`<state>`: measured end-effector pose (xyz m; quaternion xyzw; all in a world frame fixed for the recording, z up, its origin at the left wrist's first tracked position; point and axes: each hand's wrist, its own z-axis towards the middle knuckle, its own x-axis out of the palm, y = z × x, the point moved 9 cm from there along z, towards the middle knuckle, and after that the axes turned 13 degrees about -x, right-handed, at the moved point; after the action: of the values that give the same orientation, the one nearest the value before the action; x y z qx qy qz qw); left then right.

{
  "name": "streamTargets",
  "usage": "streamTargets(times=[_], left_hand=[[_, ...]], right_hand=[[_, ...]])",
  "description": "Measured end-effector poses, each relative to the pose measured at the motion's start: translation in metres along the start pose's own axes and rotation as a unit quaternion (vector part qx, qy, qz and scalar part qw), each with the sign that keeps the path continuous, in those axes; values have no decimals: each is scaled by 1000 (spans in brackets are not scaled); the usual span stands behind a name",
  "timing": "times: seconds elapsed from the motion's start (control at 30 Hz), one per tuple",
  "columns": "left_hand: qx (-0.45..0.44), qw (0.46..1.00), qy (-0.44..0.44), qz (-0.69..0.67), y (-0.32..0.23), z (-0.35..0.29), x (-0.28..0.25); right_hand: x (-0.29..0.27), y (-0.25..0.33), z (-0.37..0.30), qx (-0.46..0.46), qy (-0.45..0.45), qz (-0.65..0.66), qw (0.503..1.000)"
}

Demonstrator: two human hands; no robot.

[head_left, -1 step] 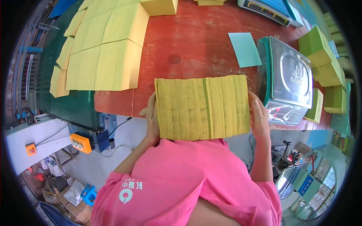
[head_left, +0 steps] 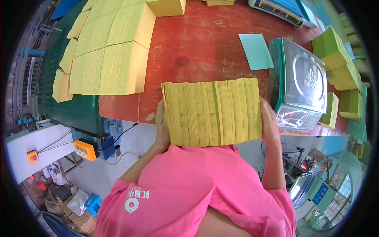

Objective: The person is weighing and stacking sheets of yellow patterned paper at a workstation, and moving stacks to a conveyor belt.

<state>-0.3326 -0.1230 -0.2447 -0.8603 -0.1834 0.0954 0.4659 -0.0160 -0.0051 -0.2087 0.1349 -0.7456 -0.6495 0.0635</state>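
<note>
A thick stack of yellow paper (head_left: pixel 197 118), its sheets seen edge-on, is at the front edge of the red tabletop, close against my pink shirt. A thin greenish strip (head_left: pixel 216 112) runs through it near the middle. My left hand (head_left: pixel 160 126) presses the stack's left end, its fingers partly hidden behind the paper. At the opposite end my right hand (head_left: pixel 269 122) lies along the side, fingers fairly straight and slightly blurred. Between them, both hands hold the stack. Just right of my right hand stands a green weighing scale (head_left: pixel 302 79) with a clear cover.
Blocks of yellow paper (head_left: pixel 122 67) stand in rows at the left, partly over a dark green surface (head_left: pixel 49 94). A light green sheet (head_left: pixel 256 52) lies beside the scale. More yellow stacks (head_left: pixel 333 49) line the right edge. An orange switch box (head_left: pixel 85 150) is at lower left.
My right thumb has shifted off the near face of the stack toward its side. My left hand has moved down slightly. The stack has barely moved.
</note>
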Motion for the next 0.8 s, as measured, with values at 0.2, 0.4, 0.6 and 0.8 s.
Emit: streamTargets(times=[0.2, 0.4, 0.6, 0.8], left_hand=[[161, 960, -3, 229, -9, -10, 14], [307, 838, -93, 441, -65, -24, 32], [222, 963, -60, 143, -40, 15, 6], [105, 988, 0, 111, -10, 38, -9]], right_hand=[[50, 3, -18, 48, -9, 113, 992], [36, 46, 0, -1, -15, 103, 995], [23, -1, 18, 8, 13, 99, 995], [9, -4, 23, 27, -2, 134, 991]])
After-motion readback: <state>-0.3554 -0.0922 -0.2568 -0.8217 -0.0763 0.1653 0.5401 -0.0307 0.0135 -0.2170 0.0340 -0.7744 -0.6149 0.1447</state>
